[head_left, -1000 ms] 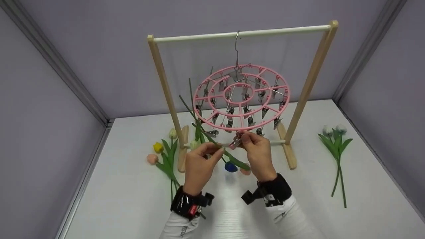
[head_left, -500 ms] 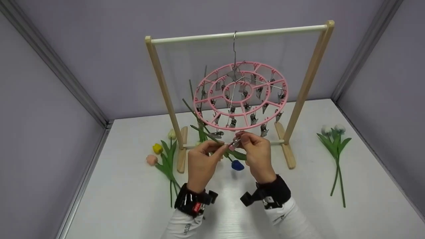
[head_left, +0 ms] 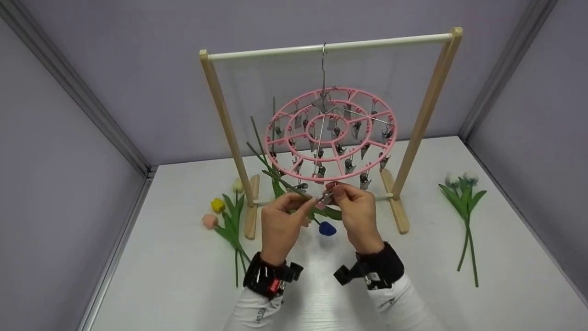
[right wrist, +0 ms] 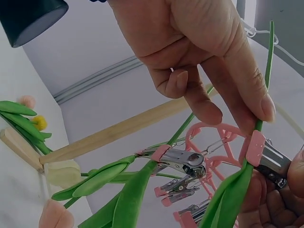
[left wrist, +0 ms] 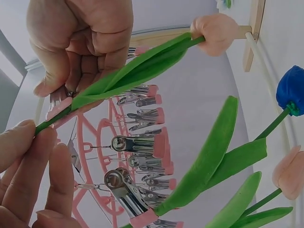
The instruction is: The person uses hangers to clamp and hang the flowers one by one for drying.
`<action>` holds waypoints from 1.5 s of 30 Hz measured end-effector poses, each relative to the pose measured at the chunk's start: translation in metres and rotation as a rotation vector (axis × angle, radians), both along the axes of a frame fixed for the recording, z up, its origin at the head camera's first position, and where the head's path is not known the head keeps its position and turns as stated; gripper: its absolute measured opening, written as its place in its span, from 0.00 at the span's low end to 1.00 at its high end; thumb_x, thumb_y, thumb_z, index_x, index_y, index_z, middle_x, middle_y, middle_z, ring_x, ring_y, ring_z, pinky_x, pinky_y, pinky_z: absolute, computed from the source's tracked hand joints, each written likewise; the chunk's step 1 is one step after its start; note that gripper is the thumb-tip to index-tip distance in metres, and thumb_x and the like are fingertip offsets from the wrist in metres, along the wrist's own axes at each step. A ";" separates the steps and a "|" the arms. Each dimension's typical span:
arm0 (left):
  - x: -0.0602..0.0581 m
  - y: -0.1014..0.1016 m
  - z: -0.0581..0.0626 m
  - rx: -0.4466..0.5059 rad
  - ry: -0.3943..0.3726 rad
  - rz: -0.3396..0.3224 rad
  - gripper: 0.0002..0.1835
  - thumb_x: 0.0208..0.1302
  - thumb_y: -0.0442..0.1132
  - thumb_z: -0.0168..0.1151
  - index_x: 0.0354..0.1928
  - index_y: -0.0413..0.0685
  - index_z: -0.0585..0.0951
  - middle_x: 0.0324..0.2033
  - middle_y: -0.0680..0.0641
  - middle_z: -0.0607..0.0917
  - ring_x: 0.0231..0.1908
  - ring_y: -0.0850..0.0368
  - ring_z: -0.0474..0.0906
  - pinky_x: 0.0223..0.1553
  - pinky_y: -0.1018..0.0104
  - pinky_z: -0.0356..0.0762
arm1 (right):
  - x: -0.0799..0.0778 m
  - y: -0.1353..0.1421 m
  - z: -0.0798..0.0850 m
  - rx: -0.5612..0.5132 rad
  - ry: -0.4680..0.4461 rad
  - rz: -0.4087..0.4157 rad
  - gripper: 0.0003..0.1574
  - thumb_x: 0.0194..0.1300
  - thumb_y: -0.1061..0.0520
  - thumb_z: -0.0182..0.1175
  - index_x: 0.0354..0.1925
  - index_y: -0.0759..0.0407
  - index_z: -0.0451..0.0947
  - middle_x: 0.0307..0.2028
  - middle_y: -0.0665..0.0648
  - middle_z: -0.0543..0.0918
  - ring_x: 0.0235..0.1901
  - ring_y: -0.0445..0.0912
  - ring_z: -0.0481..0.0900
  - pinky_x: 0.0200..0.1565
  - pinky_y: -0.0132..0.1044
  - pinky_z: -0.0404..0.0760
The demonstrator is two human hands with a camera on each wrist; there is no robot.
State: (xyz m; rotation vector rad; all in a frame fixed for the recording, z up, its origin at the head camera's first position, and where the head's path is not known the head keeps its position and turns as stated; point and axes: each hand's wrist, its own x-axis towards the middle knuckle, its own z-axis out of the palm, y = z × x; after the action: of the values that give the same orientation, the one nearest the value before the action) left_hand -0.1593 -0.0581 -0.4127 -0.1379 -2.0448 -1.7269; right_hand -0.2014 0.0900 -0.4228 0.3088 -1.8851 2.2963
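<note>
My left hand (head_left: 281,225) pinches the green stem (left wrist: 45,124) of an artificial peach tulip (left wrist: 213,34), below its leaves. Thumb and fingers of my right hand (head_left: 360,216) grip a metal clip (right wrist: 270,161) with pink tips, at the front edge of the round pink clip hanger (head_left: 337,178). In both wrist views the pink tips lie over the stem, right beside my left fingertips. A blue tulip (head_left: 327,228) hangs head down behind my hands. Another clip (right wrist: 178,156) holds a leafy stem close by in the right wrist view.
The hanger hooks over the white rod (head_left: 386,42) of a wooden stand (head_left: 223,110). Several bare clips (head_left: 365,180) dangle from its rings. Tulips lie on the white table at left, including a yellow tulip (head_left: 217,205), and two pale tulips (head_left: 470,178) lie at right.
My left hand has shifted slightly right, bringing the stem to the clip in my right hand. The hanger has swung a little left. Now both hands stay nearly still.
</note>
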 end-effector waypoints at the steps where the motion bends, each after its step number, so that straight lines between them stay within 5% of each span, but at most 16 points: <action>1: 0.000 0.000 -0.001 0.004 -0.008 -0.003 0.06 0.59 0.38 0.73 0.36 0.45 0.87 0.29 0.51 0.88 0.19 0.57 0.81 0.21 0.63 0.80 | 0.000 0.001 -0.001 -0.001 0.000 0.014 0.16 0.72 0.60 0.56 0.43 0.74 0.83 0.35 0.65 0.85 0.35 0.50 0.85 0.43 0.43 0.83; 12: -0.001 -0.007 -0.006 -0.013 -0.054 -0.018 0.09 0.62 0.40 0.71 0.39 0.42 0.86 0.31 0.51 0.88 0.27 0.58 0.84 0.27 0.60 0.82 | -0.004 0.008 -0.008 -0.013 -0.081 0.196 0.21 0.75 0.52 0.56 0.50 0.68 0.83 0.41 0.67 0.83 0.45 0.58 0.84 0.50 0.45 0.81; 21: -0.006 -0.011 -0.018 0.020 -0.090 -0.049 0.10 0.63 0.42 0.71 0.39 0.44 0.85 0.29 0.50 0.87 0.21 0.53 0.82 0.23 0.62 0.81 | 0.002 0.012 -0.018 0.101 -0.054 0.080 0.23 0.71 0.49 0.61 0.56 0.63 0.81 0.47 0.61 0.85 0.47 0.50 0.84 0.51 0.39 0.80; 30: -0.011 -0.014 -0.026 -0.044 -0.129 0.029 0.07 0.63 0.43 0.70 0.39 0.48 0.86 0.30 0.53 0.87 0.24 0.54 0.81 0.24 0.63 0.79 | 0.023 0.029 -0.017 0.343 -0.006 -0.080 0.14 0.72 0.60 0.59 0.48 0.69 0.84 0.37 0.63 0.87 0.39 0.51 0.85 0.43 0.33 0.81; 37: -0.014 -0.021 -0.031 -0.051 -0.104 0.069 0.09 0.64 0.44 0.69 0.41 0.47 0.87 0.32 0.53 0.88 0.30 0.51 0.83 0.29 0.66 0.79 | 0.017 0.047 -0.053 0.370 -0.045 -0.067 0.14 0.71 0.53 0.61 0.44 0.61 0.87 0.36 0.58 0.87 0.37 0.49 0.84 0.42 0.33 0.81; 45: -0.015 -0.026 -0.037 -0.058 -0.105 0.083 0.11 0.65 0.44 0.68 0.44 0.46 0.88 0.33 0.45 0.89 0.31 0.48 0.84 0.33 0.65 0.81 | 0.018 0.067 -0.065 0.368 -0.004 -0.073 0.13 0.71 0.52 0.61 0.44 0.59 0.87 0.36 0.52 0.88 0.39 0.51 0.86 0.42 0.34 0.82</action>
State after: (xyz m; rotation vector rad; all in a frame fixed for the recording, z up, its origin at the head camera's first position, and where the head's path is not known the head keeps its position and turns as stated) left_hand -0.1748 -0.0845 -0.4495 0.0201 -2.1452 -1.6568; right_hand -0.1831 0.1568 -0.4877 0.2707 -2.2750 1.8965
